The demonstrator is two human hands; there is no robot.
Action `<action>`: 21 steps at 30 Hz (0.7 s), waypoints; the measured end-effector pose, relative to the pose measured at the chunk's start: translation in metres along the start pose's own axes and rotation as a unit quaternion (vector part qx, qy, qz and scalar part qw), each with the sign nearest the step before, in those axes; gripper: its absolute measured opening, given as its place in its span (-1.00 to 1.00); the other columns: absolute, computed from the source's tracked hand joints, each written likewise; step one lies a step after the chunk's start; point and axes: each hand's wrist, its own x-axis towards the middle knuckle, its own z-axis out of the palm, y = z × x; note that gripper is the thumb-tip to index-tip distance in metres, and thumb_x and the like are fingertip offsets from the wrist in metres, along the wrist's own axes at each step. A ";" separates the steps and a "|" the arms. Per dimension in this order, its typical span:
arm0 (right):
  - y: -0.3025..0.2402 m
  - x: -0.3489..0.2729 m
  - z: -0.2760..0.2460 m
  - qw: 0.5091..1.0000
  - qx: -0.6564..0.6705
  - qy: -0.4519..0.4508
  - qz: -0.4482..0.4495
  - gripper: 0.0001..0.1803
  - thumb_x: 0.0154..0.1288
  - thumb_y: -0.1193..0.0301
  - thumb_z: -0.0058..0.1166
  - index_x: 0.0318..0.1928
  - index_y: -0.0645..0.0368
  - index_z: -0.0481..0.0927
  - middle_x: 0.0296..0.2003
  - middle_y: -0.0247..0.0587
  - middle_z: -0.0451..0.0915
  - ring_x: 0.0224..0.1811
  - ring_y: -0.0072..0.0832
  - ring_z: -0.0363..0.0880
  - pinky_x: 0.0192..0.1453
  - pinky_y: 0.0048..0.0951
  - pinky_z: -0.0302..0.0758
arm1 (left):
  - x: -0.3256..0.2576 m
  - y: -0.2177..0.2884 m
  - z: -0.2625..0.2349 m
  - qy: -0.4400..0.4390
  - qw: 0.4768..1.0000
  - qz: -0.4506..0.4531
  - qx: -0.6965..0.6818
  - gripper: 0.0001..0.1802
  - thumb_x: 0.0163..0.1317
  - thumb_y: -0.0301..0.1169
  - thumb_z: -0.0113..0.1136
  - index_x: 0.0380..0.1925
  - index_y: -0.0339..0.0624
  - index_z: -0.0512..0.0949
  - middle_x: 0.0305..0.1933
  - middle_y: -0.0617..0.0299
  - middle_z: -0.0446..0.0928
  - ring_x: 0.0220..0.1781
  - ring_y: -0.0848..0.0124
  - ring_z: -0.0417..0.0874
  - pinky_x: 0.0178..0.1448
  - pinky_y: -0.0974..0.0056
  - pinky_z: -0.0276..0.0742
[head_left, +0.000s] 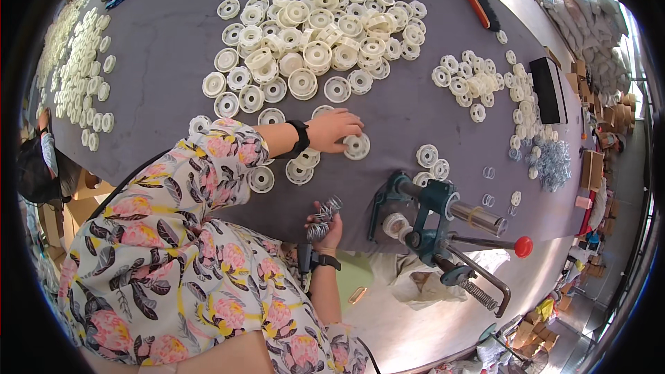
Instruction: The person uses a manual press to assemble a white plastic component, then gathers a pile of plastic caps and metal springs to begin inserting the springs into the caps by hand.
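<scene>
My left hand [336, 129] reaches over the grey table, its thumb and fingers closed at the rim of a round white plastic wheel [357, 147]. Several more such wheels lie beneath and beside that wrist. Close to the table's near edge, my right hand [328, 229] is wrapped around a bunch of metal coil springs [323, 219]. To the right stands a dark green hand press [435, 201] with a red-knobbed lever [523, 246]. White round parts [395, 226] sit by its base, partly hidden.
A big heap of white wheels [317, 54] covers the table's middle. Smaller white parts lie at left [82, 79] and right [478, 79]. Beyond the press are a pile of springs [554, 166] and a black box [548, 90]. An orange-handled brush [478, 4] lies at the far edge.
</scene>
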 end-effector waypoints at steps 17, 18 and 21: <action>0.002 -0.002 0.006 1.000 -0.008 0.001 -0.002 -0.47 0.36 0.11 -0.42 0.13 0.25 0.30 0.00 -0.03 0.50 -0.42 -0.28 0.57 -0.46 -0.30 0.57 | -0.099 -0.041 -0.047 0.171 0.930 -0.221 0.237 -0.64 -0.03 -0.43 0.20 -0.17 -0.12 0.41 0.18 0.08 0.31 0.31 0.10 0.21 0.39 -0.07 0.01; 0.002 -0.003 0.007 1.000 -0.011 0.007 -0.002 -0.46 0.36 0.10 -0.42 0.13 0.25 0.30 0.00 -0.03 0.50 -0.42 -0.28 0.57 -0.46 -0.30 0.57 | -0.107 -0.049 -0.046 0.164 0.930 -0.221 0.242 -0.71 -0.05 -0.46 0.20 -0.26 -0.13 0.43 0.16 0.07 0.33 0.30 0.10 0.22 0.39 -0.06 0.00; 0.000 -0.003 0.005 1.000 -0.019 0.015 0.000 -0.46 0.36 0.09 -0.43 0.13 0.23 0.31 0.00 -0.05 0.50 -0.41 -0.28 0.57 -0.46 -0.30 0.57 | -0.116 -0.022 -0.052 0.157 0.971 -0.138 0.118 -0.80 -0.07 -0.49 0.19 -0.39 -0.13 0.41 0.13 0.08 0.34 0.28 0.10 0.25 0.38 -0.07 0.01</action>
